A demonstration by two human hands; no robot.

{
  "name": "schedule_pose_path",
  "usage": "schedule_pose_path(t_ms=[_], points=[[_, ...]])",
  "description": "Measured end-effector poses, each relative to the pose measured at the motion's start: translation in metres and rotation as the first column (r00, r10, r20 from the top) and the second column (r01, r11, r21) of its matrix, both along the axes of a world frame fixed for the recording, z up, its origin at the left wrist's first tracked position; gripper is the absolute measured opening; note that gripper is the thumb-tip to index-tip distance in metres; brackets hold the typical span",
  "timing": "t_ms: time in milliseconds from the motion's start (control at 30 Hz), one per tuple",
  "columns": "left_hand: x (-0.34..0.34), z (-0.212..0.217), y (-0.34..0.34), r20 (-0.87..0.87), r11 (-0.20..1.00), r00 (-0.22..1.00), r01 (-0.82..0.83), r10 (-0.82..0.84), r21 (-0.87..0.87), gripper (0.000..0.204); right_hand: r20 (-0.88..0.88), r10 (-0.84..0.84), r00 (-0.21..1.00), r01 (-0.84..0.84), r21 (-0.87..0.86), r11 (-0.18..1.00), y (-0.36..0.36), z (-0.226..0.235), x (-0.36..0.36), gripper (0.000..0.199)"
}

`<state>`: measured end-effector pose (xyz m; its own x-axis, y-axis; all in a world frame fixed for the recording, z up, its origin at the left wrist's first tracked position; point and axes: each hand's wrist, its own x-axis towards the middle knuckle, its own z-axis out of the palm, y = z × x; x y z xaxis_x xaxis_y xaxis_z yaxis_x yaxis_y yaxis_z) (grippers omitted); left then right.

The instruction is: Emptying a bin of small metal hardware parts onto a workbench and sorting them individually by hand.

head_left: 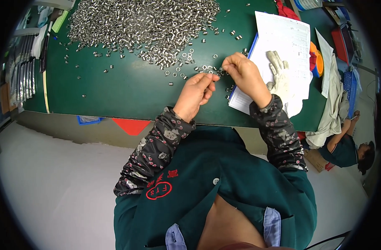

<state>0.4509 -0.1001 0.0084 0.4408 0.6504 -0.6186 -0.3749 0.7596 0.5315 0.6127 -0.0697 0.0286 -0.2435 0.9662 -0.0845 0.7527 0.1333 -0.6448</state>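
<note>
- Nearest me, from my remote view, two patterned sleeves (157,146) cover the forearms reaching over the table (124,93), presumably to keep the cuffs clean.
- The left hand (194,92) sits palm inward, thumb and forefinger drawn towards each other; I cannot tell whether they close on a ring.
- The right hand (245,76) points down, fingertips bunched just beside the left's; I cannot tell what, if anything, they grip. Such small pieces would suit bare fingertips, I judge.
- The small metal rings (210,71) lie loose at and just beyond the fingertips, probably spread thin so that single ones can be reached.
- Right of the right hand, printed sheets (297,46) lie over a blue-edged board, a pale glove (277,73) on top, likely parked there to keep the fingers bare.
- Farther off, the big heap of rings (144,29) covers the table's far side, leaving working room in front, I suppose.
</note>
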Motion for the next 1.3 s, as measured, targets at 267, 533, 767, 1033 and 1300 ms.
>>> schedule_pose_path(t_ms=[267, 533, 767, 1033, 1300], points=[[0.005, -0.005, 0.002, 0.116, 0.999, 0.993, -0.008, 0.012, -0.035, 0.022, -0.049, 0.047, 0.998, -0.044, 0.061, 0.997, -0.02, 0.013, -0.01, 0.005], [0.008, -0.006, 0.003, 0.099, 0.995, 0.995, 0.005, 0.005, -0.096, 0.026, -0.092, -0.059, 0.994, 0.067, 0.08, 0.995, -0.019, 0.016, 0.003, 0.004], [0.014, 0.003, -0.009, 0.044, 0.999, 0.998, -0.034, 0.036, -0.032, 0.025, -0.158, -0.065, 0.985, 0.075, 0.055, 0.996, -0.033, 0.021, -0.003, 0.004], [-0.006, -0.002, -0.018, 0.122, 0.988, 0.987, -0.091, 0.106, -0.124, 0.024, -0.077, -0.025, 0.997, 0.034, 0.12, 0.992, -0.018, 0.008, -0.017, 0.007], [-0.024, 0.0, -0.025, 0.096, 0.979, 0.98, -0.162, 0.174, -0.123, 0.021, 0.393, -0.026, 0.919, -0.017, 0.106, 0.994, -0.006, -0.004, -0.042, 0.022]])
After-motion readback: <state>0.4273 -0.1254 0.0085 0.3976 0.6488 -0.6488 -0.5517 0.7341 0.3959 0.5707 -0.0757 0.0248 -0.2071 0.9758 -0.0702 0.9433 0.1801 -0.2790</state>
